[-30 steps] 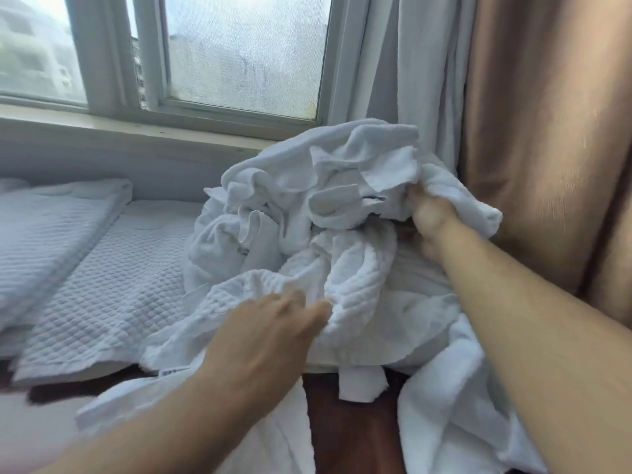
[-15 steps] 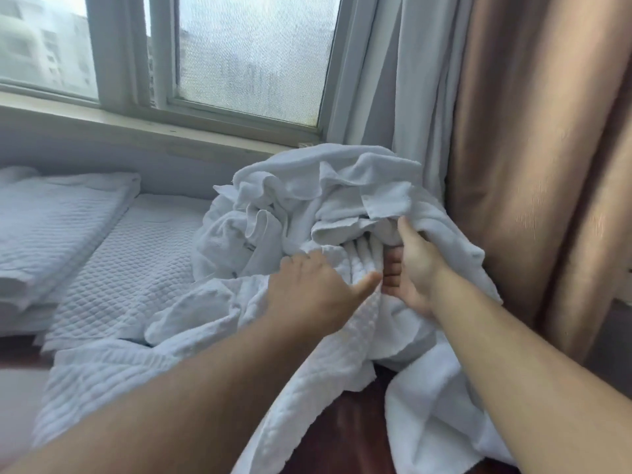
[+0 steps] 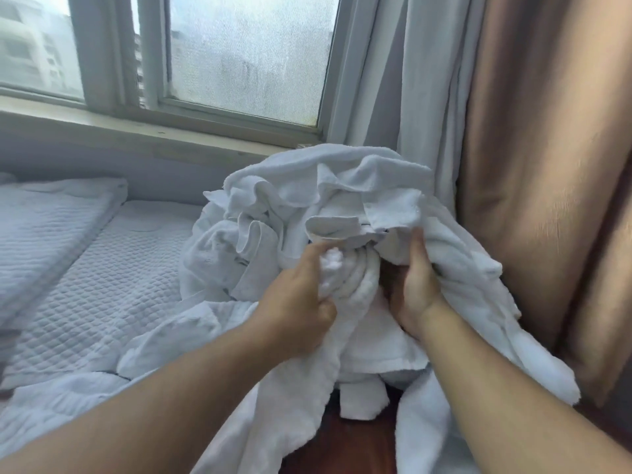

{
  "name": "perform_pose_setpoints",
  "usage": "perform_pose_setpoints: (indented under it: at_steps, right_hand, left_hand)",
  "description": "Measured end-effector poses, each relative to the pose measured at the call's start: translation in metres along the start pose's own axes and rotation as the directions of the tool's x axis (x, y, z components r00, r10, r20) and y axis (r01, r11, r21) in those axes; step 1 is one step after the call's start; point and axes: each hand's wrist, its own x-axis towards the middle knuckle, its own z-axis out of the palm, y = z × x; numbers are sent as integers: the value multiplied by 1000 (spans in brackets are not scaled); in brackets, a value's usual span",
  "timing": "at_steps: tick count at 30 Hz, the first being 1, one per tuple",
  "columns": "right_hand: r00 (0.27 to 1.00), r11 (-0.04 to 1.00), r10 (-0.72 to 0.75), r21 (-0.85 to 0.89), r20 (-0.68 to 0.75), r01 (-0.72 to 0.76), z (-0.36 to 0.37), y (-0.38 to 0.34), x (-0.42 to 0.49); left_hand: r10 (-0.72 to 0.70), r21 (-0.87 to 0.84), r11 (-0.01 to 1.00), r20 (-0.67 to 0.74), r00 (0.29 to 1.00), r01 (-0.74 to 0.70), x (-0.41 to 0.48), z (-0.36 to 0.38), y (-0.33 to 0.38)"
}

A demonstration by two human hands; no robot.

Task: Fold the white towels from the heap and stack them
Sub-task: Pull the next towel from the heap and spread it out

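Our left hand (image 3: 297, 299) and right hand (image 3: 415, 285) each keep a closed grip on a bunched white terry towel (image 3: 355, 280) at the front of the crumpled heap of white towels (image 3: 307, 200). The heap sits on a dark reddish wooden worktop (image 3: 345, 449) beside a tan curtain (image 3: 547, 165). Folded quilted white towels (image 3: 51, 230) lie to the left, seemingly stacked.

Soft daylight from window (image 3: 239, 59); slight blur.

Outstretched left hand (image 3: 294, 302) and right hand (image 3: 414, 289) clench tightly.
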Motion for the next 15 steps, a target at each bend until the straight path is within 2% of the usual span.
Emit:
perform_pose_setpoints:
  at_steps: [3, 5, 8, 10, 11, 13, 15]
  right_hand:
    - [1000, 994, -26, 110, -10, 27, -1, -23, 18]
    - [1000, 990, -20, 138, -24, 23, -1, -30, 25]
    - [995, 999, 25, 32, -93, -22, 6, -24, 22]
    - [976, 988, -7, -155, -219, -28, 10, -17, 11]
    - [963, 957, -47, -289, -266, -33, 12, -15, 3]
    - [948, 834, -122, -548, -294, -62, 14, -12, -17]
    - [932, 730, -132, -669, -338, -139, 18, -8, -36]
  left_hand:
    - [221, 16, 975, 40, 974, -222, -35, -25, 9]
    - [325, 96, 936, 131, 937, -338, -54, -39, 8]
    - [293, 307, 864, 336, 895, -399, -69, -43, -4]
    - [212, 296, 893, 390, 896, -340, -76, -36, -14]
    - [174, 244, 931, 362, 916, -273, -80, -31, -18]
    - [63, 148, 984, 241, 969, -100, -85, -21, -29]
    - [-65, 147, 988, 180, 982, 38, -87, -14, -36]
